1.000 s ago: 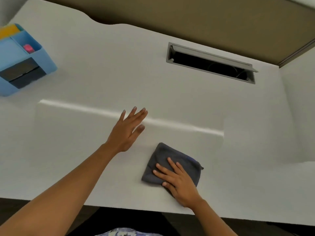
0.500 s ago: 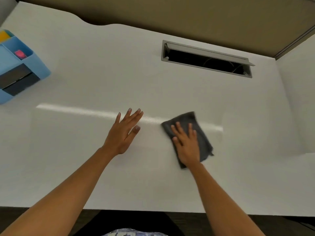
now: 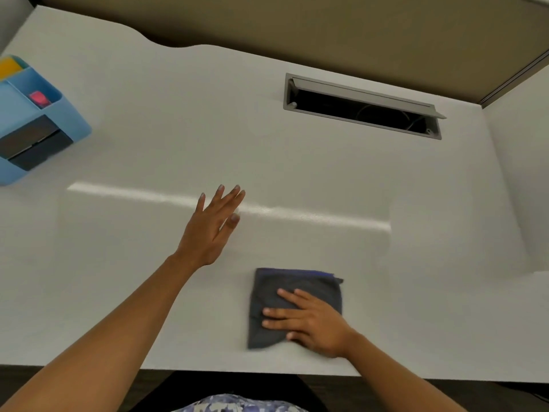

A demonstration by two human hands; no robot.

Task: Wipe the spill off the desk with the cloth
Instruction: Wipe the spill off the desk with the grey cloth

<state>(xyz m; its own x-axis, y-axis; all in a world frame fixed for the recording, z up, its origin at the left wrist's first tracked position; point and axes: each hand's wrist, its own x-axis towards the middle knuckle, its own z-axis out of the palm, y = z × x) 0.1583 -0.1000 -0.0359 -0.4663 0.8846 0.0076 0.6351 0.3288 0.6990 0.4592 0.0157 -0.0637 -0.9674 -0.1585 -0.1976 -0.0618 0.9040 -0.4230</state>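
Observation:
A folded dark grey cloth [image 3: 286,288] lies flat on the white desk [image 3: 166,114], near the front edge and right of centre. My right hand [image 3: 313,321] presses down on the cloth's near right part, fingers spread and pointing left. My left hand [image 3: 212,227] is stretched out over the middle of the desk, fingers apart and holding nothing, a hand's width to the upper left of the cloth. I cannot make out any spill on the white surface; only a bright streak of reflected light crosses it.
A blue desk organiser [image 3: 32,123] with a pink item inside stands at the left edge. A grey cable slot [image 3: 362,107] with its flap up sits at the back right. A tan partition [image 3: 326,31] closes off the back, and the desk's front edge [image 3: 267,371] runs just below the cloth.
My right hand has dragged the cloth from the light streak at mid-desk back toward the front edge, and its fingers now point left. My left hand has barely moved.

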